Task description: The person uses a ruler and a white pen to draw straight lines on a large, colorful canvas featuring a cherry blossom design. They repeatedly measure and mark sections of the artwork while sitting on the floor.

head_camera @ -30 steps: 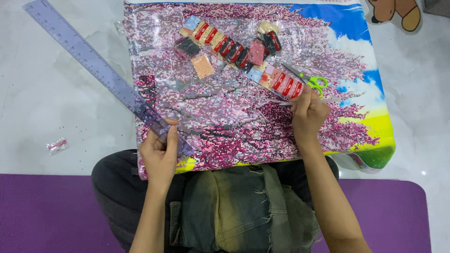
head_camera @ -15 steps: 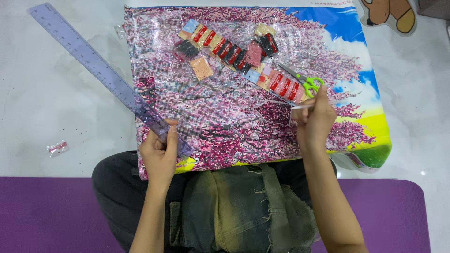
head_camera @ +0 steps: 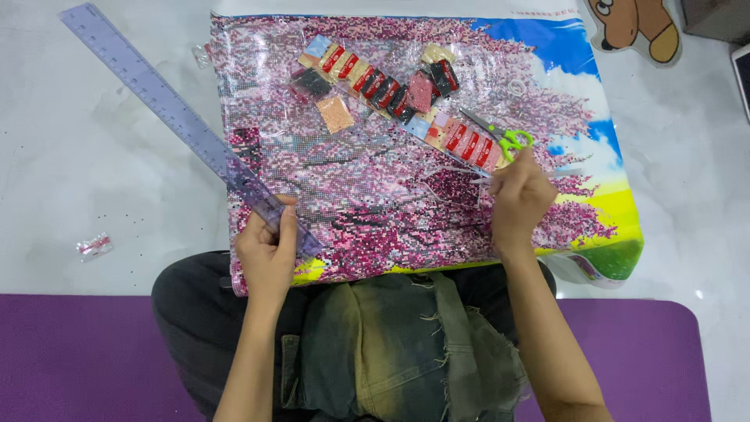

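Observation:
My left hand (head_camera: pixel 268 252) grips the near end of a long see-through purple ruler (head_camera: pixel 168 105), which lies slantwise over the left edge of a bead-mosaic canvas (head_camera: pixel 375 211) showing a pink blossoming tree. My right hand (head_camera: pixel 519 202) rests on the canvas with its fingers pinched on a thin pale stick-like tool (head_camera: pixel 478 178); I cannot tell exactly what the tool is. Just above that hand lie scissors with green handles (head_camera: pixel 509 141) and a slanting strip of small bead packets (head_camera: pixel 391 90).
The canvas lies over my lap and a white marble floor (head_camera: pixel 86 180). A small packet (head_camera: pixel 94 246) lies on the floor at the left. A purple mat (head_camera: pixel 78 352) is under me. A cartoon bear cutout (head_camera: pixel 634 23) and a dark box (head_camera: pixel 715 17) sit at top right.
My right hand has shifted slightly down and right below the scissors, fingers now pinched on the thin tool. My left hand stays on the ruler.

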